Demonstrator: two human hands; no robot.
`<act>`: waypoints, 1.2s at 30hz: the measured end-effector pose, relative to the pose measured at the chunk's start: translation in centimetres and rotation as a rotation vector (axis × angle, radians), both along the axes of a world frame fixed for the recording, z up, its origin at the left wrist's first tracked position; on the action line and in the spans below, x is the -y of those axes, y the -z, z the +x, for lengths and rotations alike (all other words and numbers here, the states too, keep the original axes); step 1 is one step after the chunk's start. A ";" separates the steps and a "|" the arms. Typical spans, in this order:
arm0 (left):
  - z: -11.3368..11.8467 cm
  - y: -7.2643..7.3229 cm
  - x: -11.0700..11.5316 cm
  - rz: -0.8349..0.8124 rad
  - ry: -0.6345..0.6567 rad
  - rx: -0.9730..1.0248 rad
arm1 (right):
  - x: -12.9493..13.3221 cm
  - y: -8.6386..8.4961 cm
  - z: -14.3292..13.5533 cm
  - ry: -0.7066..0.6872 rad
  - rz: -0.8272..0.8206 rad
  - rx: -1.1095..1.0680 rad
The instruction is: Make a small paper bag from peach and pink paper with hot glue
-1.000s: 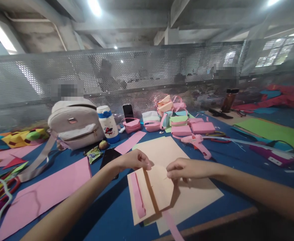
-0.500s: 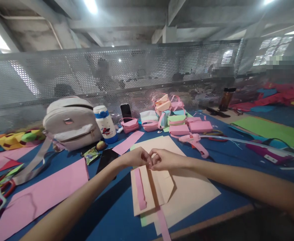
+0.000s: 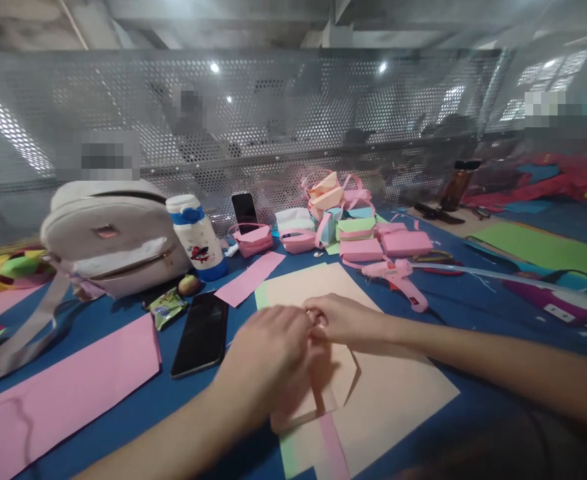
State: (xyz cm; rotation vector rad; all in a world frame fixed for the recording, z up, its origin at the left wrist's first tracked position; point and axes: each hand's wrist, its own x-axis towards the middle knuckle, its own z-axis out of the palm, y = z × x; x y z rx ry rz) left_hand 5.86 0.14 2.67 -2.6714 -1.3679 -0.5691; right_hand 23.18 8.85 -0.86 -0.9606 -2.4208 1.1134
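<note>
A folded peach paper piece [image 3: 344,381] with a pointed flap lies in front of me on a large peach sheet [image 3: 398,380]. A pink paper strip [image 3: 334,445] runs out from under its near edge. At its top edge my right hand [image 3: 341,319] is closed in a pinch on the paper. My left hand [image 3: 273,343], palm down and slightly blurred, covers the folded piece's left part. Its fingers are curled in against my right fingertips, and what they hold is hidden.
Left stand a pale backpack [image 3: 108,240], a white-and-blue bottle [image 3: 197,240], a black phone [image 3: 201,333] and pink card [image 3: 73,393]. Small paper bags [image 3: 356,230] sit at the back. A pink glue gun [image 3: 398,279] lies to the right. Behind is a perforated metal screen [image 3: 273,120].
My left hand has moved from the top edge down over the left part of the folded piece, covering its pink strip. My right hand keeps its pinch. The view has tilted down a little.
</note>
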 end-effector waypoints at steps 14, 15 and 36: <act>-0.7 6.1 3.3 0.420 0.305 -0.103 | -0.5 -1.8 -1.7 -0.078 0.155 0.206; -0.8 6.0 3.2 0.407 0.316 -0.098 | -0.6 -1.7 -1.9 -0.088 0.146 0.189; -2.3 4.9 1.9 0.369 0.335 -0.159 | -1.3 0.1 -1.5 -0.043 0.002 0.089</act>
